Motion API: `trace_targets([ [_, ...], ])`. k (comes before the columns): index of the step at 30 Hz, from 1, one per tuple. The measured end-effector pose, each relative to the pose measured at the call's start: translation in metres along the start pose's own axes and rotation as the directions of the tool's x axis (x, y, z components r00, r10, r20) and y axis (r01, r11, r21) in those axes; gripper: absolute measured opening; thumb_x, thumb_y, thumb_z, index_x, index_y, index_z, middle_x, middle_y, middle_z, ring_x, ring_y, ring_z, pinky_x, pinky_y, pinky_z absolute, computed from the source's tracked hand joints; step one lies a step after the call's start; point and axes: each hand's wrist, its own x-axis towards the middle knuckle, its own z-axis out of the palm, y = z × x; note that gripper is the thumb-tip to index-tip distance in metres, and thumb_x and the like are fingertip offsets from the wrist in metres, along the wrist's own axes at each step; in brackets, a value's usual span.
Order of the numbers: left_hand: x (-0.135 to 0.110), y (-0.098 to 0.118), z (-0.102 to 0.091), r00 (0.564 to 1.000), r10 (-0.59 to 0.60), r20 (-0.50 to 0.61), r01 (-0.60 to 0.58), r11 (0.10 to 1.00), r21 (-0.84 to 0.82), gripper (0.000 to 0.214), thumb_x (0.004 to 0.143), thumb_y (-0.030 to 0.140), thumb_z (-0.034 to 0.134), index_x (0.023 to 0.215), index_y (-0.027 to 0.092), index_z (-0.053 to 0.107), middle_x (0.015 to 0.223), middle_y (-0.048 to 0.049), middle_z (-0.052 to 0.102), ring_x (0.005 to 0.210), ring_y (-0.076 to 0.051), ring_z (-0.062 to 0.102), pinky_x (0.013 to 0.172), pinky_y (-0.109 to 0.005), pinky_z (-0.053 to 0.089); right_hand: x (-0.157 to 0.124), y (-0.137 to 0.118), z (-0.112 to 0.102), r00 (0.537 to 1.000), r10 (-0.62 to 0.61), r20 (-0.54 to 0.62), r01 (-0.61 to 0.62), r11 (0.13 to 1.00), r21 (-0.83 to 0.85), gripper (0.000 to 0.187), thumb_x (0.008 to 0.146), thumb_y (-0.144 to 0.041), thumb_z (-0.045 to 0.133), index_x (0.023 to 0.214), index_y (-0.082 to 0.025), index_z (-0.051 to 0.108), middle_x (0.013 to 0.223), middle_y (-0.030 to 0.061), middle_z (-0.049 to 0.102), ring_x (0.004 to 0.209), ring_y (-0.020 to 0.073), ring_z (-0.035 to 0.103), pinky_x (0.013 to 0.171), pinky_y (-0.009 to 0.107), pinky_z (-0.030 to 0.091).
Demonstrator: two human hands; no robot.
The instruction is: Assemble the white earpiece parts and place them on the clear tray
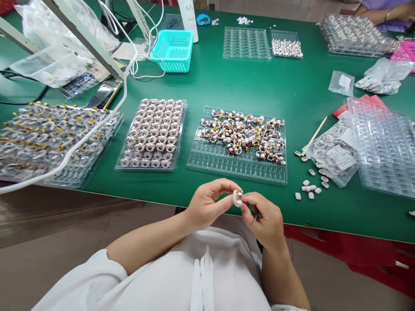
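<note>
Both hands meet just over the near edge of the green tabletop (292, 86), above the person's lap. The left hand (207, 203) pinches a small white part (237, 198) between thumb and forefinger, its grip narrow and closed on the piece. The right hand (264, 220) holds the same part from the right with its fingertips. Just beyond lies a clear tray (236, 170) heaped with loose parts. To its left is a second tray (180, 134) filled in neat rows. Loose white pieces (309, 188) lie to the right.

Green table (259, 86); turquoise basket (171, 49); white part (237, 198); pink basket (405, 52).
</note>
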Motion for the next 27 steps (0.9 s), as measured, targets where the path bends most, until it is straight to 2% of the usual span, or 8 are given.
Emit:
trace_targets([
  [4,-0.003,-0.004,0.000,0.972,0.219,0.083,-0.232,0.952,0.200,0.012,0.088,0.014,0.066,0.099,0.015,0.071,0.095,-0.0117,0.073,0.090,-0.021,0.068,0.083,-0.035,0.055,0.005,-0.006,0.009,0.988,0.144,-0.055,-0.144,0.990,0.009,0.006,0.090,-0.019,0.063,0.090,-0.022,0.068,0.079,-0.0006,0.071,0.060,0.0102,0.059,0.052,0.021,0.044],
  [9,-0.005,-0.009,-0.002,0.959,0.266,0.094,-0.281,0.929,0.239,0.014,0.089,0.011,0.063,0.101,0.016,0.070,0.094,-0.0119,0.074,0.088,-0.021,0.069,0.081,-0.035,0.056,0.001,-0.007,0.018,0.920,0.340,-0.194,-0.330,0.940,0.082,0.005,0.089,-0.024,0.063,0.089,-0.022,0.068,0.076,-0.0015,0.069,0.056,0.0099,0.058,0.050,0.021,0.045],
  [11,-0.005,-0.010,-0.004,0.958,0.273,0.086,-0.286,0.929,0.234,0.015,0.089,0.011,0.063,0.102,0.016,0.070,0.094,-0.0114,0.073,0.088,-0.020,0.069,0.081,-0.034,0.056,-0.001,-0.005,0.019,0.922,0.326,-0.209,-0.316,0.945,0.081,0.007,0.091,-0.023,0.062,0.095,-0.023,0.067,0.083,-0.0004,0.070,0.062,0.0109,0.061,0.053,0.021,0.048],
  [15,-0.004,-0.008,-0.005,0.952,0.307,0.016,-0.302,0.925,0.230,0.017,0.089,0.010,0.064,0.104,0.017,0.069,0.101,-0.0118,0.072,0.098,-0.022,0.070,0.088,-0.035,0.056,0.001,-0.004,0.017,0.977,0.156,-0.146,-0.157,0.988,0.004,0.014,0.093,-0.018,0.058,0.103,-0.024,0.066,0.096,0.0027,0.071,0.083,0.0144,0.067,0.064,0.023,0.051],
  [18,-0.002,-0.006,-0.002,0.939,0.342,0.035,-0.340,0.906,0.253,0.018,0.089,0.009,0.064,0.104,0.017,0.069,0.101,-0.0118,0.073,0.100,-0.023,0.070,0.090,-0.036,0.056,0.004,-0.004,0.018,0.987,0.087,-0.132,-0.093,0.995,-0.043,0.015,0.094,-0.018,0.058,0.105,-0.024,0.065,0.102,0.0039,0.073,0.086,0.0156,0.069,0.066,0.024,0.053],
  [22,-0.001,-0.007,0.001,0.929,0.367,0.057,-0.368,0.891,0.267,0.018,0.088,0.009,0.063,0.104,0.017,0.070,0.100,-0.0120,0.074,0.097,-0.023,0.071,0.088,-0.036,0.058,0.001,-0.007,0.023,0.952,0.180,-0.247,-0.204,0.976,-0.076,0.011,0.091,-0.023,0.064,0.102,-0.024,0.067,0.091,0.0011,0.075,0.067,0.0131,0.067,0.061,0.024,0.053],
  [25,-0.003,-0.010,0.000,0.949,0.315,0.028,-0.313,0.920,0.235,0.018,0.089,0.011,0.064,0.105,0.017,0.070,0.101,-0.0121,0.073,0.097,-0.022,0.070,0.088,-0.036,0.058,-0.002,-0.008,0.025,0.907,0.276,-0.318,-0.294,0.956,-0.009,0.011,0.089,-0.027,0.068,0.100,-0.024,0.068,0.086,0.0005,0.075,0.065,0.0130,0.068,0.060,0.024,0.055],
  [27,-0.005,-0.010,-0.001,0.966,0.260,0.005,-0.257,0.952,0.164,0.017,0.090,0.013,0.065,0.105,0.017,0.071,0.101,-0.0119,0.073,0.097,-0.023,0.070,0.087,-0.036,0.058,-0.004,-0.008,0.026,0.897,0.317,-0.310,-0.317,0.947,0.051,0.012,0.088,-0.028,0.070,0.099,-0.023,0.069,0.087,0.0012,0.075,0.067,0.0139,0.069,0.062,0.025,0.056],
])
